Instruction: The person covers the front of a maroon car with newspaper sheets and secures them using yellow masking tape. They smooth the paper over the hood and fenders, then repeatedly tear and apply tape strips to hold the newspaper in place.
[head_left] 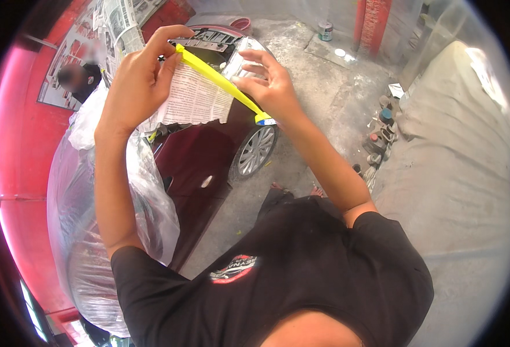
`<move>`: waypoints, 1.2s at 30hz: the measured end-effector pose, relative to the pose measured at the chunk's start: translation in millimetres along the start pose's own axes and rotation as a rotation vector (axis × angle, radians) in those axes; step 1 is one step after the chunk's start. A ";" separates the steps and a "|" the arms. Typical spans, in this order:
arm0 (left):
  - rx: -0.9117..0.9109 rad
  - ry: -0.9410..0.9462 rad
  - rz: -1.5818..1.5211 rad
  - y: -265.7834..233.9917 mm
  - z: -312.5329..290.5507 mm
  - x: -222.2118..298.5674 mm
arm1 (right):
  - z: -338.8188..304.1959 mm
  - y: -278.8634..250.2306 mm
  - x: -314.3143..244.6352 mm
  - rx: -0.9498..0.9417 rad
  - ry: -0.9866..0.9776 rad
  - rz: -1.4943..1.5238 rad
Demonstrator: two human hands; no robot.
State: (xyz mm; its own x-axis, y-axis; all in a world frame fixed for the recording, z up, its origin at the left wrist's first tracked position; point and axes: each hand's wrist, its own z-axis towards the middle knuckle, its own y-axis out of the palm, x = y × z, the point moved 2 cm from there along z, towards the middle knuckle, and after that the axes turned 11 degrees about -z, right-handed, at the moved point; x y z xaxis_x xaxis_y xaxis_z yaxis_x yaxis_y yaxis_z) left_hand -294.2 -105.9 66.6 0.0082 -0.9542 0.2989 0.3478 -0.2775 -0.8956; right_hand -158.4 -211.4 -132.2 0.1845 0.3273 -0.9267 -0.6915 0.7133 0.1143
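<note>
My left hand [142,81] pinches the upper end of a strip of yellow masking tape [211,76] between thumb and fingertips. The tape slants down to the right, taut, to a yellow end with a blue and white edge [265,121] beside my right wrist. My right hand [269,84] is raised with fingers apart and curved; its thumb is close to the tape, and I cannot tell whether it touches. A sheet of newspaper [194,98] hangs behind the tape, over the front of a dark red car [194,156].
Clear plastic sheeting [102,225] drapes the car on the left. Another person [81,81] is beyond it, near a red wall [21,133]. A grey-covered large shape [451,191] stands at right, with several small bottles [382,130] along it. A can [325,31] stands on the concrete floor.
</note>
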 end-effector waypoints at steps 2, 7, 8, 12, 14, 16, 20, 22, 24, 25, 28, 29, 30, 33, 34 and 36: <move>0.021 -0.025 0.055 -6.0 0.1 0.2 | -9.4 -9.4 17.4 -0.002 0.000 -0.110; 0.030 0.027 0.143 -19.7 -3.5 -10.4 | -31.9 -10.1 75.2 -0.220 0.048 -0.475; 0.039 0.056 0.155 -20.4 -4.6 -13.3 | -37.0 -6.9 86.3 -0.224 0.094 -0.461; -0.029 0.021 0.224 -28.2 -8.8 -11.7 | -52.2 6.0 106.6 -0.211 0.193 -0.377; -0.030 0.032 0.272 -31.8 -13.7 -19.9 | -57.0 8.7 111.1 -0.249 0.265 -0.300; 0.006 -0.025 0.322 -33.2 -20.5 -28.1 | -61.5 11.4 115.4 -0.308 0.289 -0.305; 0.075 -0.114 0.408 -31.0 -35.2 -51.8 | -69.7 10.1 89.0 -0.527 0.397 -0.207; 0.099 -0.148 0.451 -31.7 -42.2 -56.4 | -76.0 10.2 68.5 -0.601 0.493 -0.012; 0.124 -0.162 0.474 -36.3 -48.8 -59.6 | -81.6 11.1 59.7 -0.626 0.469 0.007; 0.137 -0.153 0.493 -38.9 -52.1 -63.4 | -83.0 6.7 52.1 -0.652 0.489 0.003; 0.164 -0.156 0.518 -46.9 -57.8 -74.5 | -88.8 2.3 47.4 -0.601 0.519 0.077; 0.169 -0.158 0.508 -49.2 -58.0 -76.3 | -91.6 3.0 47.1 -0.559 0.526 0.120; 0.174 -0.158 0.497 -50.7 -59.1 -76.0 | -94.4 2.9 44.0 -0.538 0.504 0.097; 0.184 -0.106 0.472 -51.0 -64.0 -78.7 | -102.2 2.9 32.0 -0.467 0.464 0.039; 0.191 -0.071 0.466 -51.5 -64.8 -80.8 | -100.9 6.2 33.3 -0.462 0.469 0.038; 0.192 -0.133 0.361 -48.5 -66.2 -73.5 | -104.9 10.1 41.2 -0.441 0.491 0.031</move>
State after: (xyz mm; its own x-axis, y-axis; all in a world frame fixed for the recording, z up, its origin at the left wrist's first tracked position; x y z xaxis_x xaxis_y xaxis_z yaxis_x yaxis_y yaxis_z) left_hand -373.8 -29.7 66.3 0.2782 -0.9601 0.0290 0.4686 0.1093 -0.8766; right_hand -231.0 -255.7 -206.8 -0.1081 -0.0510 -0.9928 -0.9317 0.3536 0.0833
